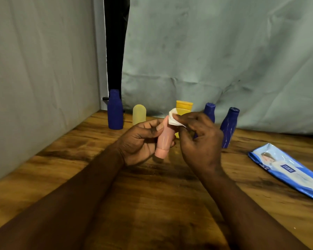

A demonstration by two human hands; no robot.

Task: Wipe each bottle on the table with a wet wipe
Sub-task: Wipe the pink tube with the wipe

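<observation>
Pink tube [164, 137] held tilted, white wipe [174, 119] at its top — blue bottles [115, 110] behind

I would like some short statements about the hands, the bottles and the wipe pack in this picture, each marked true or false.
1. The left hand holds the pink tube. True.
2. The right hand presses a white wipe to the tube's upper end. True.
3. The wipe pack stands upright. False: it lies flat on the table, to the right.
4. Only one dark blue bottle is in view. False: there are three, one at the left and two behind the right hand.
5. The pale yellow bottle stands beside the left blue bottle. True.
</observation>
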